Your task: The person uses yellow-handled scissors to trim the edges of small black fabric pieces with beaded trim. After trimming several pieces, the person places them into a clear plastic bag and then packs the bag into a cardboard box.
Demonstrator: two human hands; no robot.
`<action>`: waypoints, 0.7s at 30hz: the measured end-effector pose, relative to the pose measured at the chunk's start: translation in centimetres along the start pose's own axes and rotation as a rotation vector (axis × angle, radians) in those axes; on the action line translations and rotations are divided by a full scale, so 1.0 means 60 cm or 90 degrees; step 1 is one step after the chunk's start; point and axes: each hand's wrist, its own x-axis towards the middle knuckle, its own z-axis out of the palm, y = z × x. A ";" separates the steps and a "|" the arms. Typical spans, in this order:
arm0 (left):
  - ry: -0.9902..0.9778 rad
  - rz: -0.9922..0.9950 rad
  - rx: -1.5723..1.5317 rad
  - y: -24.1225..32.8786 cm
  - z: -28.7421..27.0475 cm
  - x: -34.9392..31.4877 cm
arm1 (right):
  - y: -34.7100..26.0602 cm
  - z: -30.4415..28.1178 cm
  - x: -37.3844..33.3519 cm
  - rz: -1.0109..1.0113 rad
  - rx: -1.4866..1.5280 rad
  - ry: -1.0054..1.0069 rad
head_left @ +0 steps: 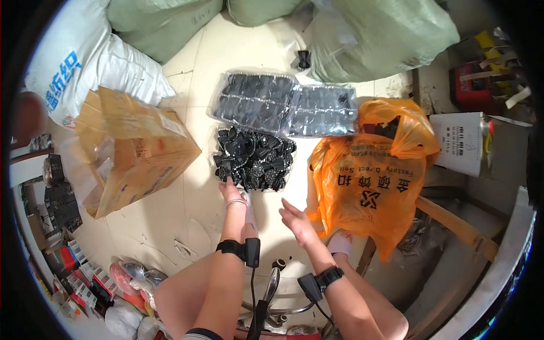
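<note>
A pile of shiny black bow-shaped pieces (258, 156), some with studded edges, lies in a clear plastic wrapping on the floor. My left hand (229, 191) is at the pile's near left corner, its fingertips against the edge and partly lost among the dark pieces. The fingers that show look apart. Nearer to me and to the right, my right hand (297, 222) hovers over the tiles with its fingers spread and nothing in them. Beyond the pile are two flat clear packs of black bows, a left pack (255, 102) and a right pack (326, 110), set in rows and touching.
An orange plastic bag (368, 181) stands right of my right hand. On the left is an open cardboard box (136, 153). Big stuffed sacks (379, 39) line the far side, with one loose black bow (303, 59) beside them. A metal stool base (273, 289) is between my legs.
</note>
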 end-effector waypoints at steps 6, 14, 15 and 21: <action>-0.140 -0.189 -0.011 0.084 -0.034 -0.077 | 0.039 -0.061 -0.170 0.037 0.149 0.087; -0.204 -0.205 -0.475 0.386 -0.104 -0.385 | -0.026 -0.077 -0.455 -0.208 0.162 0.173; -0.218 -0.167 -0.473 0.440 -0.140 -0.418 | -0.028 -0.073 -0.495 -0.237 0.150 0.166; -0.555 0.139 -0.488 0.693 -0.512 -0.403 | -0.009 -0.016 -0.721 -0.429 -0.014 0.161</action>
